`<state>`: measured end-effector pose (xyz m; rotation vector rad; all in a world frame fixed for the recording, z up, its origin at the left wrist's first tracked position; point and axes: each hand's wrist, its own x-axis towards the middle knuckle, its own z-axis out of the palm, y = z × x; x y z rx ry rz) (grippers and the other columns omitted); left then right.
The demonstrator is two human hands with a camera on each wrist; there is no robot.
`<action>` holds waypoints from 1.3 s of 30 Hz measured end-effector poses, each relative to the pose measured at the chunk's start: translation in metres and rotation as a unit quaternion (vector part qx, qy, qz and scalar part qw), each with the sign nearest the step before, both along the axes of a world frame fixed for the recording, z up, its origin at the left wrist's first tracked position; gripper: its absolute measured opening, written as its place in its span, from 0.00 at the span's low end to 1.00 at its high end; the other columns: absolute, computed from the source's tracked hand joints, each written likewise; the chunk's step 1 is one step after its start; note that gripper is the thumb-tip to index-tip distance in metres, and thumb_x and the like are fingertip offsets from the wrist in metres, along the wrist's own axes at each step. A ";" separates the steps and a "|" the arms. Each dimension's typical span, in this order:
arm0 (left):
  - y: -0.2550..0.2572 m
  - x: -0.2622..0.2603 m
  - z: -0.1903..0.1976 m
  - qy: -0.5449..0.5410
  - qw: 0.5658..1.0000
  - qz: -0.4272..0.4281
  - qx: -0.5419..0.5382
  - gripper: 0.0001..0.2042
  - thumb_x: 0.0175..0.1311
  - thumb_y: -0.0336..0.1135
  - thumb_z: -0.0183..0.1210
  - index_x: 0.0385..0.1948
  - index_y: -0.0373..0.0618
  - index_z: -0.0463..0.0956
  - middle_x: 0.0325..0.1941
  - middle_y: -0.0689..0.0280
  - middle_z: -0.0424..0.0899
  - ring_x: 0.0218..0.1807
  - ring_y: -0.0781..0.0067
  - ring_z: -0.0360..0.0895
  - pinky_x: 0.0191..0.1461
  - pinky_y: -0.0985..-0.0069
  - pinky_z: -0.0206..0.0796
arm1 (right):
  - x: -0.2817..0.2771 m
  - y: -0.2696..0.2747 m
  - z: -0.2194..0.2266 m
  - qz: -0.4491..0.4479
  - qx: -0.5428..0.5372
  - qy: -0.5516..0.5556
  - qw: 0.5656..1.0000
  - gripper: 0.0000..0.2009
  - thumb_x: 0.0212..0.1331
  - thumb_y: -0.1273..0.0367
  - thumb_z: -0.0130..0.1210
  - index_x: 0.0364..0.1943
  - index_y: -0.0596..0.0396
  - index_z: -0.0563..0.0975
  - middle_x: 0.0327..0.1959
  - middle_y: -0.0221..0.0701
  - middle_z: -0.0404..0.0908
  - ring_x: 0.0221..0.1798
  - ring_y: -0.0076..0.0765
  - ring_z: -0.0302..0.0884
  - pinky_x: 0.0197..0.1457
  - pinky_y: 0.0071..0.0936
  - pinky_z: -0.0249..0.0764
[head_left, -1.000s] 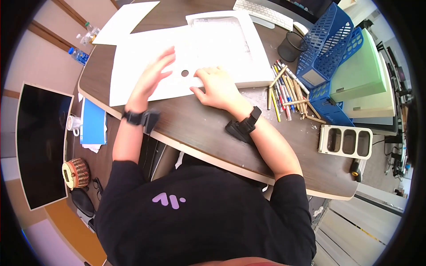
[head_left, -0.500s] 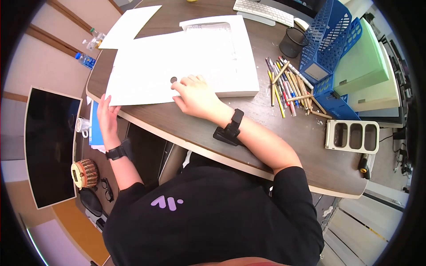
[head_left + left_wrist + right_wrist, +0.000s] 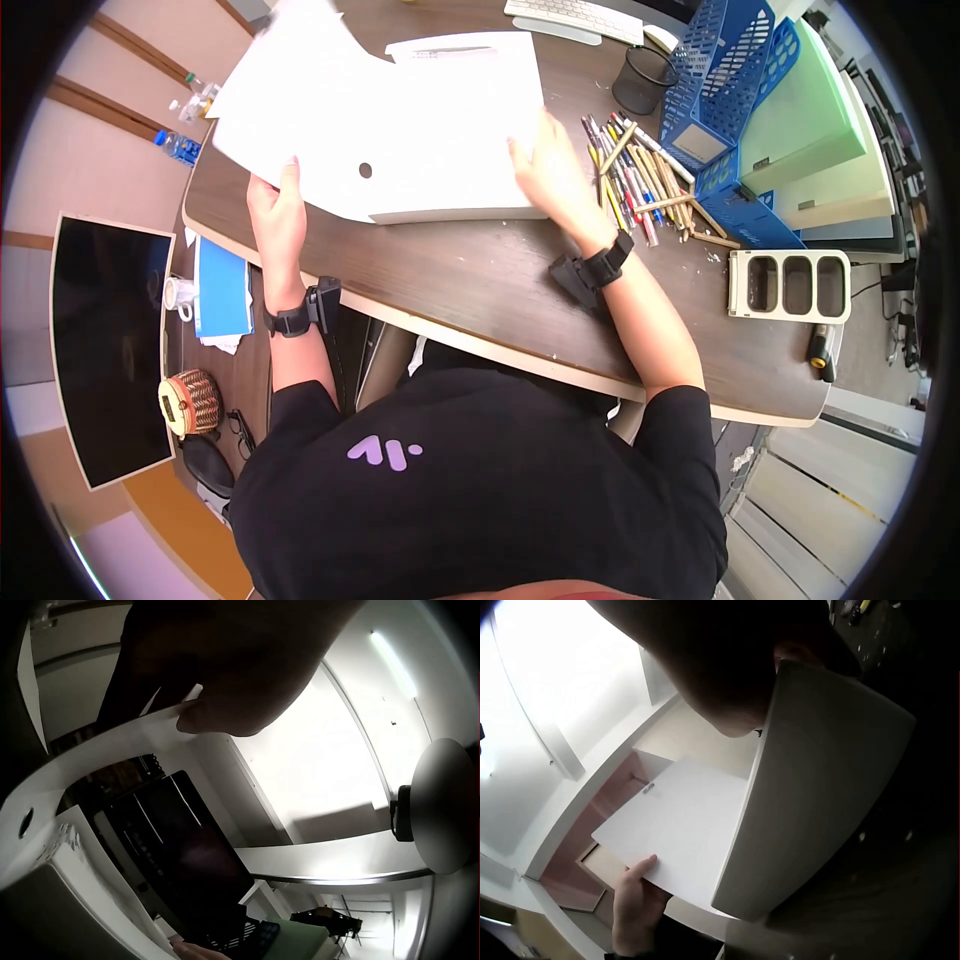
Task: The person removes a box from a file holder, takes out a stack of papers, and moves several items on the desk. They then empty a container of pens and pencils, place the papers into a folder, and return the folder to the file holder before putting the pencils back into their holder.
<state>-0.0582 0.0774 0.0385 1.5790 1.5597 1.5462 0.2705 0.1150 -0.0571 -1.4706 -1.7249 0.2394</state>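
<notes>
A white cardboard file box (image 3: pixel 460 213) lies on the desk, its long lid flap (image 3: pixel 290 120) raised and bent on the left. A round hole shows in the white board near the front. My left hand (image 3: pixel 277 215) pinches the flap's near left edge, thumb on top and fingers beneath; the right wrist view has this hand (image 3: pixel 637 907) at the flap's edge too. At the box's right side, my right hand (image 3: pixel 555 175) grips the edge with its thumb over the top. Papers (image 3: pixel 75 855) show inside the box in the left wrist view.
Pencils and pens (image 3: pixel 650 185) lie heaped right of the box, near a black mesh cup (image 3: pixel 643 80) and blue file holders (image 3: pixel 710 110). A beige three-slot organizer (image 3: pixel 790 285) sits at the right edge. A keyboard (image 3: pixel 580 18) stands at the back.
My left hand went down to the flap's left edge, took hold and lifted it over the box. The right hand slid from the front middle to the box's right side.
</notes>
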 end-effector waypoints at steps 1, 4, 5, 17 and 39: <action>-0.009 0.011 0.014 0.040 0.998 0.001 -0.058 0.13 0.73 0.28 0.53 0.53 0.31 0.76 0.48 0.60 0.84 0.50 0.75 0.79 0.57 0.76 0.69 | -0.004 -0.008 0.002 0.027 0.002 -0.016 1.000 0.30 0.64 0.62 0.56 0.65 0.70 0.65 0.59 0.60 0.73 0.66 0.62 0.69 0.72 0.50 0.63; -0.023 0.045 0.007 0.162 0.982 -0.094 0.041 0.20 0.62 0.22 0.58 0.57 0.39 0.78 0.61 0.56 0.82 0.60 0.63 0.80 0.65 0.71 0.69 | -0.015 -0.049 0.045 0.116 -0.045 0.054 0.991 0.28 0.64 0.64 0.56 0.62 0.72 0.68 0.55 0.59 0.77 0.60 0.58 0.77 0.67 0.47 0.69; -0.026 0.047 0.000 0.242 0.962 -0.114 0.050 0.23 0.58 0.20 0.57 0.58 0.40 0.78 0.63 0.54 0.80 0.66 0.59 0.75 0.69 0.68 0.65 | -0.014 -0.048 0.032 0.102 -0.129 0.123 0.979 0.22 0.65 0.65 0.56 0.57 0.69 0.74 0.53 0.53 0.81 0.55 0.53 0.81 0.62 0.42 0.74; -0.051 0.067 -0.032 0.391 0.905 -0.168 -0.013 0.30 0.52 0.25 0.66 0.62 0.49 0.76 0.72 0.59 0.70 0.77 0.52 0.59 0.78 0.51 0.50 | 0.003 0.009 0.028 0.116 -0.246 0.425 0.863 0.22 0.65 0.52 0.59 0.44 0.60 0.82 0.46 0.36 0.84 0.50 0.28 0.79 0.49 0.31 0.79; -0.053 0.078 -0.028 0.436 0.871 -0.223 -0.038 0.30 0.58 0.44 0.66 0.64 0.46 0.74 0.74 0.55 0.68 0.78 0.45 0.55 0.76 0.40 0.45 | 0.003 0.027 0.013 0.042 -0.194 0.283 0.938 0.21 0.56 0.62 0.66 0.46 0.64 0.75 0.46 0.43 0.83 0.43 0.34 0.85 0.41 0.29 0.83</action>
